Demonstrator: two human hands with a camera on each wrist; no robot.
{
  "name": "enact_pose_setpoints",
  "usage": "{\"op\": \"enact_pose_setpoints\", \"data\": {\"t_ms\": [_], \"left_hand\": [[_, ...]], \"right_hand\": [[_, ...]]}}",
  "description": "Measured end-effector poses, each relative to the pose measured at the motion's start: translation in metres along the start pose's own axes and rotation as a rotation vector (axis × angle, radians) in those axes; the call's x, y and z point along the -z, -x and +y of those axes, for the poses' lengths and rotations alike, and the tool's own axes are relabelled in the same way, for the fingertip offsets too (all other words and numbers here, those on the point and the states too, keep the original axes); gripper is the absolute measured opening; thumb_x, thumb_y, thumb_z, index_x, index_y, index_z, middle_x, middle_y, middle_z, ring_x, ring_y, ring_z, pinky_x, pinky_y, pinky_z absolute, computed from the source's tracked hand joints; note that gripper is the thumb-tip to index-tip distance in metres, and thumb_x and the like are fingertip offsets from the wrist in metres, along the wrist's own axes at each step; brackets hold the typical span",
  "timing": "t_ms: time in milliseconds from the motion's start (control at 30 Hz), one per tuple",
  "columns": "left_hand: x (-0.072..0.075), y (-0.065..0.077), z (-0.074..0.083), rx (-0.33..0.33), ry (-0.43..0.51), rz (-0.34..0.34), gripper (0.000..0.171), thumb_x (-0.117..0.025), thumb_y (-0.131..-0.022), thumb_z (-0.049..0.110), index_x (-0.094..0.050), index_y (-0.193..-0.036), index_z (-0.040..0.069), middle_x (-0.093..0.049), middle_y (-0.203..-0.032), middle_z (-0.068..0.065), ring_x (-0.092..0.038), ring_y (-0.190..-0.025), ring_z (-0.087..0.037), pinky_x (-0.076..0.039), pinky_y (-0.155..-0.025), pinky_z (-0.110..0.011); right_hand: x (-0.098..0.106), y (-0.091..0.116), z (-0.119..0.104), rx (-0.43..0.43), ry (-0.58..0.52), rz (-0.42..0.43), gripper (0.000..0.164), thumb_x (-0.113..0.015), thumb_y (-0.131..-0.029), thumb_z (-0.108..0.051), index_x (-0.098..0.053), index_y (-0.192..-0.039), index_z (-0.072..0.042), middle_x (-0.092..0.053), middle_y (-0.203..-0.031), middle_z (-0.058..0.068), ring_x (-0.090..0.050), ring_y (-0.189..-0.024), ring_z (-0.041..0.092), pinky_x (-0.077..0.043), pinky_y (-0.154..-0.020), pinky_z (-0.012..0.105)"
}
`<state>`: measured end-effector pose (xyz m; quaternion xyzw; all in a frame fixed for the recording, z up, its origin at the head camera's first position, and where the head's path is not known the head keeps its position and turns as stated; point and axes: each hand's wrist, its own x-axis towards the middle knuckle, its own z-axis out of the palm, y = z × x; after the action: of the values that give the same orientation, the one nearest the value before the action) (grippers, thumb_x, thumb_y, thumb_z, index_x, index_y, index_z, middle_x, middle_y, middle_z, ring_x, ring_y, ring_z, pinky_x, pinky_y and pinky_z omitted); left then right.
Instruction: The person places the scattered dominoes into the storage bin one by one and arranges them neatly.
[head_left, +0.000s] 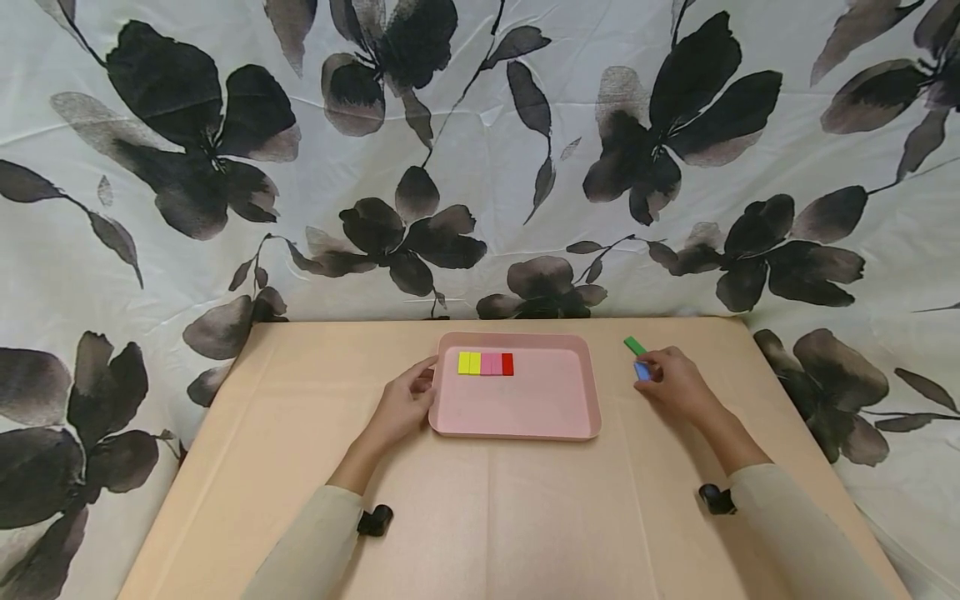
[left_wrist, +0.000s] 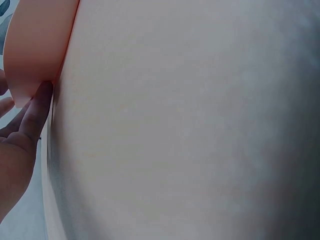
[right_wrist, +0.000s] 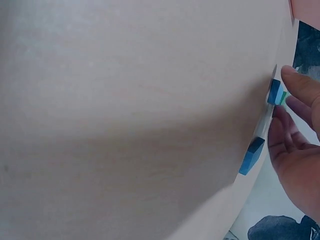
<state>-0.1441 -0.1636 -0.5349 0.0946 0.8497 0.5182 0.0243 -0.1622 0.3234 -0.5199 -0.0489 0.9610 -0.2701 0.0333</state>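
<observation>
My left hand (head_left: 405, 404) rests against the left side of a pink rectangular tray (head_left: 517, 421), its fingertips at the wall. In the left wrist view, one finger lies along the tray's (left_wrist: 40, 45) lower corner. Right of the tray, my right hand (head_left: 677, 383) has thumb and fingers around a small blue block (head_left: 642, 371), pinching it close to the tabletop. The right wrist view has this blue block (right_wrist: 274, 92) between thumb and fingers, with a second blue block (right_wrist: 251, 156) beside the hand. A green block (head_left: 634, 345) lies just beyond the fingers.
Inside the tray, near its upper left, small blocks form a straight row: two yellow (head_left: 469, 363), two pink (head_left: 491, 364) and one red (head_left: 507, 364). The light wooden table (head_left: 555, 517) ends behind the tray at a floral cloth (head_left: 517, 167).
</observation>
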Motion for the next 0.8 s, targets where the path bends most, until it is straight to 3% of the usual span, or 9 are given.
{"op": "enact_pose_setpoints", "data": {"t_ms": [233, 500, 800], "left_hand": [[0.000, 0.000, 0.000, 0.004, 0.000, 0.001, 0.055, -0.062, -0.096, 0.001, -0.054, -0.150, 0.010, -0.067, -0.126, -0.016, -0.066, -0.106, -0.027, -0.055, -0.093, -0.039], [0.001, 0.000, 0.001, -0.001, -0.004, 0.001, 0.056, -0.062, -0.095, 0.000, -0.054, -0.150, 0.009, -0.067, -0.126, -0.017, -0.066, -0.107, -0.027, -0.055, -0.093, -0.039], [0.002, 0.000, 0.001, -0.008, -0.012, -0.005, 0.056, -0.062, -0.095, 0.001, -0.054, -0.150, 0.008, -0.067, -0.125, -0.016, -0.067, -0.105, -0.026, -0.055, -0.092, -0.037]], "right_hand": [[0.000, 0.000, 0.003, 0.011, 0.005, -0.042, 0.047, -0.079, -0.089, -0.009, -0.062, -0.128, 0.011, -0.054, -0.111, 0.028, -0.062, -0.095, 0.036, -0.055, -0.084, 0.050], [-0.002, 0.001, 0.004, 0.006, 0.013, -0.028, 0.046, -0.082, -0.088, -0.013, -0.065, -0.123, 0.010, -0.056, -0.112, 0.026, -0.061, -0.094, 0.033, -0.054, -0.082, 0.046], [0.003, 0.003, -0.011, -0.016, -0.025, -0.013, 0.052, -0.084, -0.087, -0.019, -0.064, -0.125, 0.009, -0.070, -0.105, 0.022, -0.068, -0.095, 0.033, -0.058, -0.083, 0.048]]}}
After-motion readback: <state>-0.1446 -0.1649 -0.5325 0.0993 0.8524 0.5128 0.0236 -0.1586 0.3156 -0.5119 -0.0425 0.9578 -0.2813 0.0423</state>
